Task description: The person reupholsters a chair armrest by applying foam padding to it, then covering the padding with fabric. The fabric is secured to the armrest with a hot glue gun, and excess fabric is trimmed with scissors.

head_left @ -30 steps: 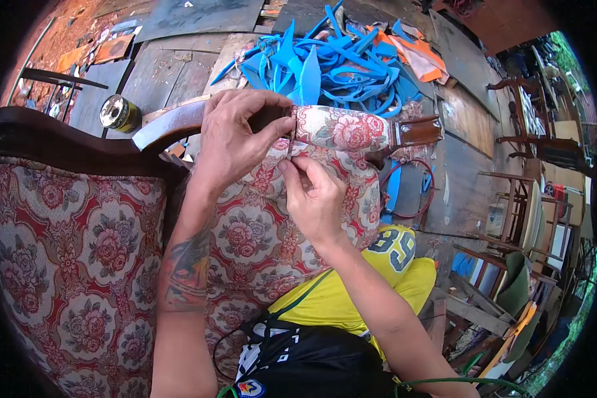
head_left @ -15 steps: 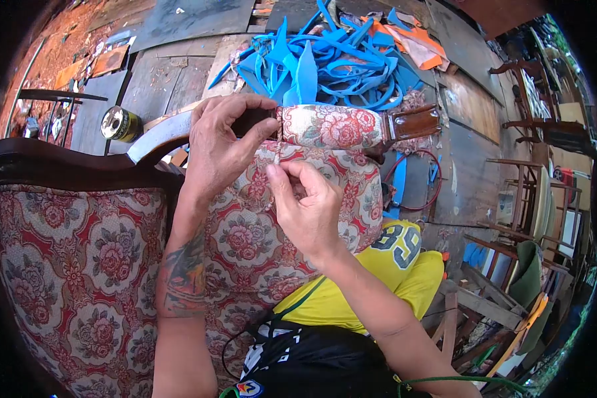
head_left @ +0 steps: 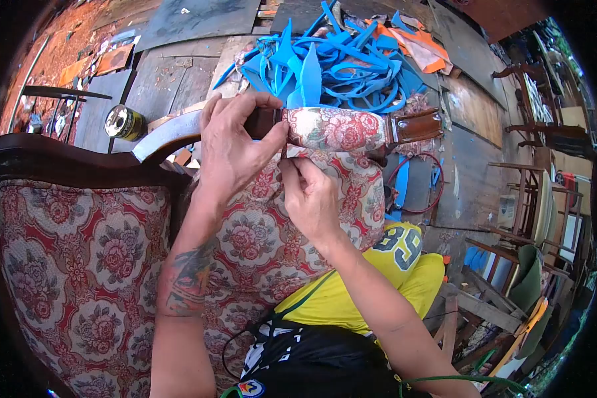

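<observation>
My left hand bridges the dark wooden armrest of an upholstered chair. Its fingers are over the far side, and the thumb presses on the near end of the floral armrest pad. Just below the pad's edge, my right hand has thumb and forefinger pinched together on a narrow strip of trim, which runs up towards the left thumb. Most of the strip is hidden by my fingers. Under both hands lies the floral seat, with the matching backrest to the left.
Blue foam offcuts are heaped on the board floor beyond the armrest, beside orange cloth. An open can stands at the left. A red hose loop and wooden chair frames are on the right.
My right hand has moved up slightly, closer to the pad's edge, with the strip still pinched. My left thumb now presses on the pad's edge. The view has shifted slightly.
</observation>
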{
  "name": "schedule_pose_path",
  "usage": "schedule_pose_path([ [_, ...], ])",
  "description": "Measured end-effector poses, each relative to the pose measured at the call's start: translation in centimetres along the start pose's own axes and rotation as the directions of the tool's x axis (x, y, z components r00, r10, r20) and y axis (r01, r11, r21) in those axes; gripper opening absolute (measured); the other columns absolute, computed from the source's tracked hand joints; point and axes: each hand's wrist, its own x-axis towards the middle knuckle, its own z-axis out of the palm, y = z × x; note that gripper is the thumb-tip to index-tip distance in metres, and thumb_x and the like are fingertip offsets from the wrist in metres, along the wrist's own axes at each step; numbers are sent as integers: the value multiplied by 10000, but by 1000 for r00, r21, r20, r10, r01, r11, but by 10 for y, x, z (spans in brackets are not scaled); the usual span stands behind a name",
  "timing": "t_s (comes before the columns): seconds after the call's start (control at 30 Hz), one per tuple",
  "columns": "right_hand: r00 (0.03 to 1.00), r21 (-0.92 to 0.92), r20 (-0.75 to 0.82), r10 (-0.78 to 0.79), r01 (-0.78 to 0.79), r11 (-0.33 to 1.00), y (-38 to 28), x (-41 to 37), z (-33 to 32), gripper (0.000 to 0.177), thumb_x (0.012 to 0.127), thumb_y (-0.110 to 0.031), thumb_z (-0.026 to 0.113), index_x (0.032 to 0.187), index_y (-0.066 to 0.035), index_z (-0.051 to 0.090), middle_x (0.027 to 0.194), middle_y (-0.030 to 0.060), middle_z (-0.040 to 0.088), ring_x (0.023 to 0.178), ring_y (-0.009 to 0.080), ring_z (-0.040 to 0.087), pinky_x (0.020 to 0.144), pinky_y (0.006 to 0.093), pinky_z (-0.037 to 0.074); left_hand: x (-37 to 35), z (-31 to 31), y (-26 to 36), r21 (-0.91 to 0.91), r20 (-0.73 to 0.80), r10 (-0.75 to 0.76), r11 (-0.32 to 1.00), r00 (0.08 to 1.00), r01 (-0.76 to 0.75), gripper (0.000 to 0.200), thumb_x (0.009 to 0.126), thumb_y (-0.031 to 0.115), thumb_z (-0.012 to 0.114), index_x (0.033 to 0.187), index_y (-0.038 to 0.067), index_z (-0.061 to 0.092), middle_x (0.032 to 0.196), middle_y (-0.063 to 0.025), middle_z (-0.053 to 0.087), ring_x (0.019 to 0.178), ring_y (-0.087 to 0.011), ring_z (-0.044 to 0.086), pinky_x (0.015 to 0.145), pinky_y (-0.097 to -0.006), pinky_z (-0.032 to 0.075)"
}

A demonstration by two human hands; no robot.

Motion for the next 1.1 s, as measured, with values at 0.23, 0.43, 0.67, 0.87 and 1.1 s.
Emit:
schedule_pose_path([
  [0.23, 1000, -68, 26, -16, 18, 998, 6, 4, 0, 121, 1021, -120, 632, 1053, -30, 707, 760, 241, 702, 717, 449, 710, 634, 514, 525, -12, 6, -14, -9, -19, 153, 988, 988, -153, 227, 922, 197, 776, 1147, 165, 786, 1294, -28, 751, 1385, -236, 579, 1293, -509, 179],
  [0.43, 998, -114, 24, -56, 58, 992, 7, 4, 1, 141, 1034, -93, 622, 1029, 20, 706, 795, 203, 725, 702, 325, 751, 635, 426, 536, -12, 8, -16, -6, -53, 199, 980, 979, -200, 199, 930, 182, 741, 1122, 187, 792, 1230, -28, 766, 1367, -261, 595, 1263, -561, 204],
  [0.67, 998, -67, 61, 17, -13, 998, 11, 3, 0, 140, 1031, -138, 616, 1113, -53, 691, 803, 252, 718, 772, 470, 713, 665, 543, 533, -11, 6, -10, 38, -12, 149, 988, 989, -148, 253, 929, 211, 766, 1178, 167, 775, 1268, -43, 754, 1419, -271, 552, 1288, -529, 169],
  [0.87, 998, -75, 58, 6, -2, 997, 11, 4, -4, 160, 1027, -145, 610, 1124, -49, 695, 842, 262, 723, 825, 494, 705, 706, 570, 532, -13, 8, -5, 83, -15, 158, 984, 987, -157, 313, 921, 239, 774, 1222, 155, 745, 1194, -52, 759, 1422, -310, 549, 1295, -563, 138],
  [1.1, 998, -153, 44, -50, 56, 987, 14, 4, -4, 163, 1034, -121, 607, 1089, -10, 713, 820, 234, 730, 763, 415, 745, 668, 466, 547, -14, 12, -10, 49, -78, 194, 981, 978, -190, 297, 935, 233, 765, 1219, 147, 739, 1253, -70, 753, 1468, -337, 518, 1295, -607, 141],
])
